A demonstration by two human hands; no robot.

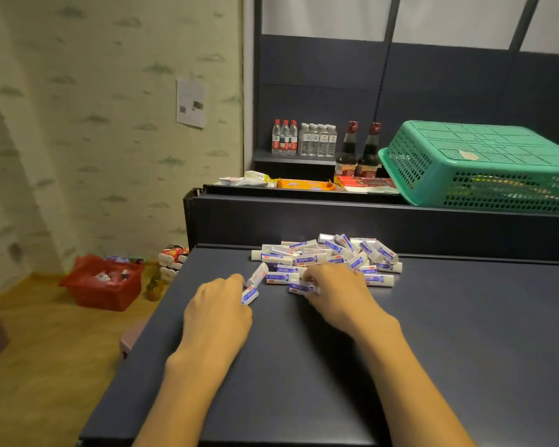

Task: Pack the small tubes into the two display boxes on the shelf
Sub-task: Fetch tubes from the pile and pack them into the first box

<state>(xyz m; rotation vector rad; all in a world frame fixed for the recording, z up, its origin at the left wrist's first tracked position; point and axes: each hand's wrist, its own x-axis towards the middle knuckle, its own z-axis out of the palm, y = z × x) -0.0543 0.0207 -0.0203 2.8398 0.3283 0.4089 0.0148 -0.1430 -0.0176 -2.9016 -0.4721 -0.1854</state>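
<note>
my left hand [218, 309] curls on one tube [250, 295] at the shelf [465, 333] front; my right hand [334, 290] pinches another tube [300, 287] at the pile [328, 258] edge. they look light, stiff and slick, so i'd grip mid-body. blue-and-white labels, print too small to read. no display boxes in view.

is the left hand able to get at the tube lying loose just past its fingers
Probably yes: the left hand lies on the shelf with fingertips beside that loose tube, and nothing lies between them.
</note>
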